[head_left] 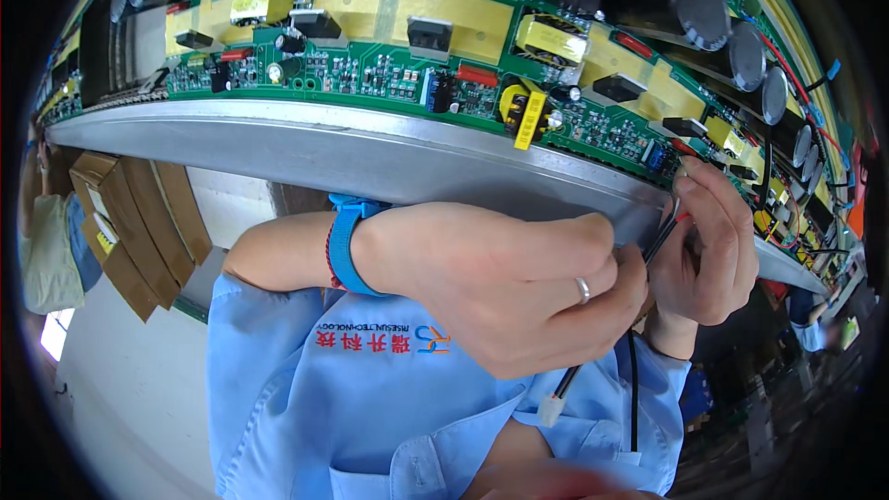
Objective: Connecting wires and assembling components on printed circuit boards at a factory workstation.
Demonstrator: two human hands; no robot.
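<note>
My left hand (519, 287), with a ring and a blue wrist strap (346, 245), is closed around a black cable (659, 239). Below that fist the cable ends in a white plug (551, 409). To its right, my right hand (713, 245) pinches the cable's upper end, where a short red wire (683, 217) shows. Its fingertips are at the near edge of a green circuit board (306, 85), beside a small blue connector (659, 159). Whether the wire touches that connector is hidden by the fingers. A second length of black cable (633, 398) hangs below the right hand.
A silver metal rail (306, 143) runs along the board's near edge. Yellow transformers (552, 37) and large capacitors (699, 9) rise from the board. Cardboard (139, 231) stands at left. Another person (56, 250) is at far left, and one more (815, 324) at far right.
</note>
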